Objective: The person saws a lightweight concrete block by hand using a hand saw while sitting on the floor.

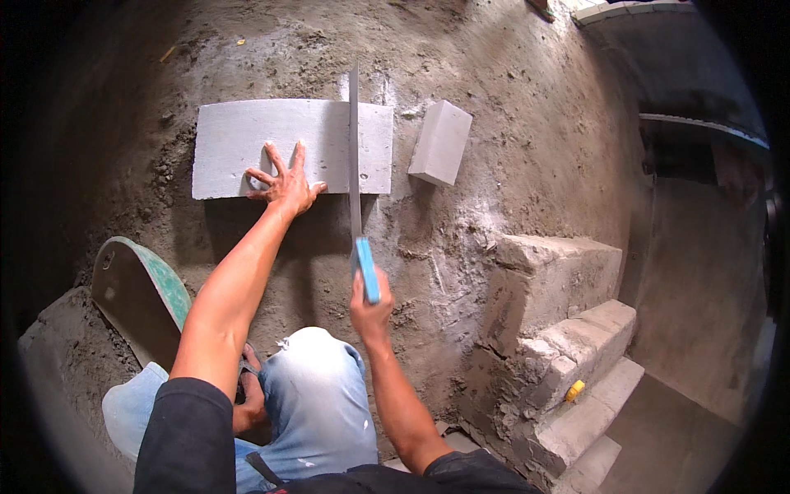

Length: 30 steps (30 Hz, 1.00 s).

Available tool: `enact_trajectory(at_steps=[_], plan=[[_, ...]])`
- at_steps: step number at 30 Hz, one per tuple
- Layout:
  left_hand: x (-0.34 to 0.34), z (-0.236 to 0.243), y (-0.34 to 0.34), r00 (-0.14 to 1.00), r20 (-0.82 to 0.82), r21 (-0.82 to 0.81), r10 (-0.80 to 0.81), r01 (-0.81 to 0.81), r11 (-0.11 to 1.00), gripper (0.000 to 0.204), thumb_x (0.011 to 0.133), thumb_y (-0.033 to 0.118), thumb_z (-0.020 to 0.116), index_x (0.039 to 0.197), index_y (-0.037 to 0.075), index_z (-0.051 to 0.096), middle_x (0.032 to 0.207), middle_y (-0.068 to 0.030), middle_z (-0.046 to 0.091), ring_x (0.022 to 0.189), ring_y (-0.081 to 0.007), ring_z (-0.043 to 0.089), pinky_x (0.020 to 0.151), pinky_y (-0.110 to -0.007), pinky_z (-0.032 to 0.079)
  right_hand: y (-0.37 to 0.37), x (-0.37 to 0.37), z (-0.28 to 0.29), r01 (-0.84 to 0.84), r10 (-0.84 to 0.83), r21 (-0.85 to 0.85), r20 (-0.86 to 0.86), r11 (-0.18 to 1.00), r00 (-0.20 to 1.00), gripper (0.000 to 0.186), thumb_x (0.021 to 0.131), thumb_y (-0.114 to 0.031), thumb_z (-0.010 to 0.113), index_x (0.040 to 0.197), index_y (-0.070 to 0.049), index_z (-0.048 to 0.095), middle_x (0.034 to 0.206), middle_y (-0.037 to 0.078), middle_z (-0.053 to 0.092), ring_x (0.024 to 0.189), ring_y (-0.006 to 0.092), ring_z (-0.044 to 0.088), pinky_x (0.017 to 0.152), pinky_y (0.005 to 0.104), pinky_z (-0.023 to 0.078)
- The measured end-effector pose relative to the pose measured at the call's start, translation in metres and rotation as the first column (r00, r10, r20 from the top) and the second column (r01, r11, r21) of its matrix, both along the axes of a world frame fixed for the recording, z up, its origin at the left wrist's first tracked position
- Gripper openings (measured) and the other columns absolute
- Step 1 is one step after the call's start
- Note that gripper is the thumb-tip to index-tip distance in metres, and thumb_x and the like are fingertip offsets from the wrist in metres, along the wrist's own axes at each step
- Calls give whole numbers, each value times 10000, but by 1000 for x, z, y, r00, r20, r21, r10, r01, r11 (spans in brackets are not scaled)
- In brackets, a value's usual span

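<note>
A light grey lightweight concrete block (239, 140) lies on the dirt ground in front of me. My left hand (288, 185) presses on its near edge and top, fingers spread, holding nothing. A handsaw (355, 148) with a long, thin blade and a blue handle stands across the block near its right end. The fingers of my right hand (372, 309) are wrapped round the saw's handle. The blade reaches past the block's far edge, and I cannot tell how deep it sits. To the right, apart from the block, stands a smaller cut block piece (444, 142).
Masonry steps (568, 272) rise at the right, with a small yellow object (574, 390) on one of them. A green-rimmed tub (164, 276) leans at the left beside my leg. Pale dust and rubble lie on the dirt ground (477, 313).
</note>
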<state>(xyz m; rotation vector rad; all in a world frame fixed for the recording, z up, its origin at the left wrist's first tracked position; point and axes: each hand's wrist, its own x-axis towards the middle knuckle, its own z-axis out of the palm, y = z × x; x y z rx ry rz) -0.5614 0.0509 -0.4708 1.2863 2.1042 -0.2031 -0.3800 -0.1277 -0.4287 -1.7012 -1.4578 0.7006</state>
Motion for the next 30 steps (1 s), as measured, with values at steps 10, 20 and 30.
enact_trajectory(at_steps=[10, 20, 30], plan=[[-4, -2, -2, 1000, 4, 0, 12, -12, 1000, 1011, 786, 514, 760, 1547, 431, 101, 1611, -165, -204, 1336, -720, -44, 935, -868, 247, -14, -1, 1, 24, -24, -11, -22, 1000, 999, 194, 949, -109, 622, 1082, 31, 638, 857, 118, 643, 785, 175, 627, 695, 323, 514], [-8, 1, 4, 1000, -8, -14, 10, -10, 1000, 1008, 793, 516, 752, 1549, 423, 91, 1613, -172, -190, 1324, -733, -46, 962, -853, 243, 6, -4, -10, -9, 6, -51, -71, 999, 997, 139, 960, -96, 600, 1039, 12, 636, 819, 71, 619, 726, 155, 582, 662, 322, 488], [-8, 4, 5, 1000, -20, -3, -5, 5, 1000, 991, 794, 526, 746, 1544, 436, 103, 1613, -183, -174, 1321, -737, -24, 944, -852, 268, -13, -5, -3, 24, -26, -35, -74, 999, 997, 144, 960, -90, 599, 1062, 7, 633, 831, 61, 624, 752, 148, 593, 675, 325, 493]])
